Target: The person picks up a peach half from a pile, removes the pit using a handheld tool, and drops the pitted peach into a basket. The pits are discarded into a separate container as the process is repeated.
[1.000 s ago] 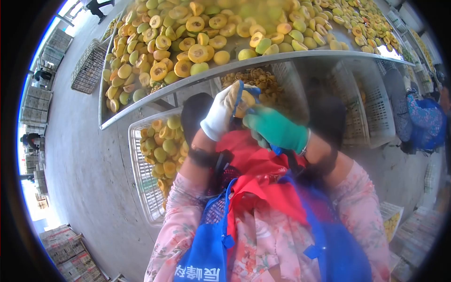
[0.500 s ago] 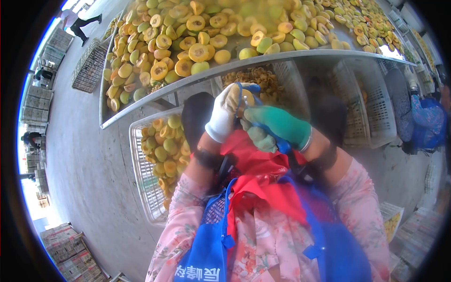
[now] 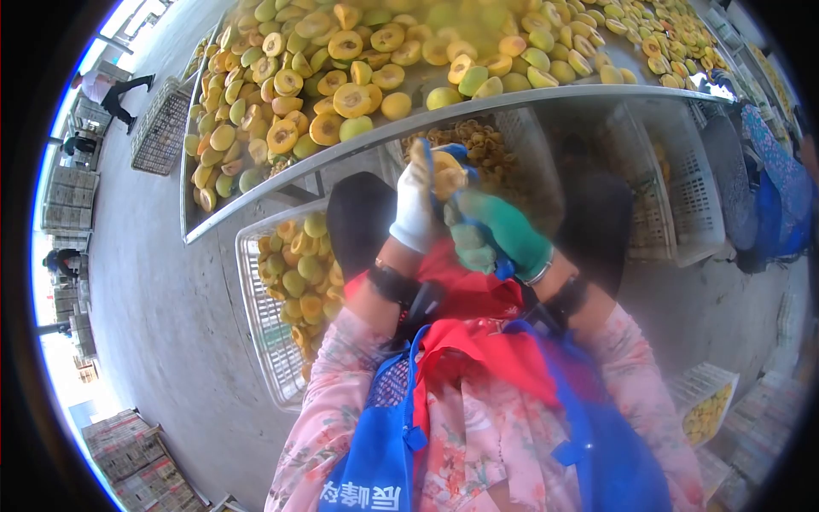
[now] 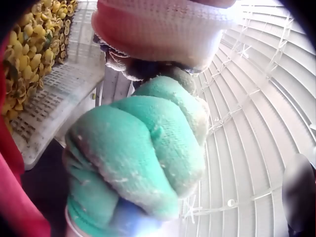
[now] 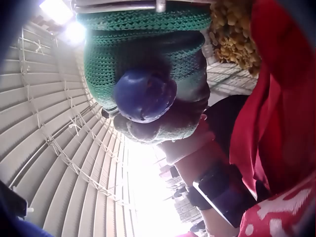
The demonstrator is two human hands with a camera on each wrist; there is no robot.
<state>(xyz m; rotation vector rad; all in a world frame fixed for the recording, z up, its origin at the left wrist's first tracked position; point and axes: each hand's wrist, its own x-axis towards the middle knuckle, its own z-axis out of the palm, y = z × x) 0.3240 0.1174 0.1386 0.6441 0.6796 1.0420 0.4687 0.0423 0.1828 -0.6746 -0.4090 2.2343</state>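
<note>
In a white glove, my left hand [image 3: 415,200] holds a yellow peach half [image 3: 447,173] just in front of the table's near edge, its cut side partly showing. Blue strips show along the glove's fingers. My green-gloved right hand [image 3: 503,226] is close against the fruit on its right side, fingers curled round a tool with a blue handle [image 3: 505,270]. The handle's rounded end [image 5: 145,96] sticks out of the fist in the right wrist view; the tool's working end is hidden. In the left wrist view the green glove [image 4: 133,148] lies just below the white one [image 4: 153,37].
A metal-edged table [image 3: 341,158] full of halved peaches spans the front. A white crate [image 3: 256,316] of peach halves stands left of my knees. Under the table sits a crate of brownish-yellow scraps [image 3: 482,147], with more white crates [image 3: 695,188] to the right.
My right hand has turned at the peach half, bringing its curled fingers and the blue handle into sight. Both hands have shifted slightly right. A person in the far left background has walked along.
</note>
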